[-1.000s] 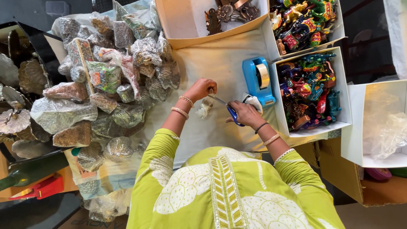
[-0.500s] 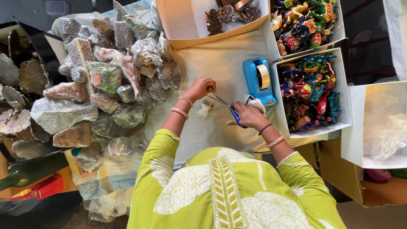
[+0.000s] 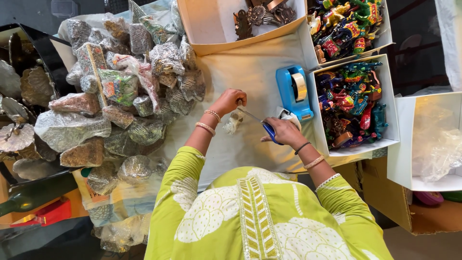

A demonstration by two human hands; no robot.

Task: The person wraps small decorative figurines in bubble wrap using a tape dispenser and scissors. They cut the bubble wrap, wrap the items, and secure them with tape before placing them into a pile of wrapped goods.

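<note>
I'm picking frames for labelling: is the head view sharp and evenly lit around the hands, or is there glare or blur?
Head view: sharp around the left hand, right hand and blue-handled scissors; light even on the cream cloth, shadows soft; small glints on the plastic-wrapped items; corners fall dark.

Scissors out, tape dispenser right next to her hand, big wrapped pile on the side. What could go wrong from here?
1. The scissors in the right hand point toward the left hand, whose fingers sit right at the blade tips: a nick looks possible.
2. The blue tape dispenser stands just beyond the right hand; a quick pull back might knock it.
3. The heap of wrapped items is stacked loosely beside the left forearm; a nudge might send pieces sliding onto the work area.
</note>
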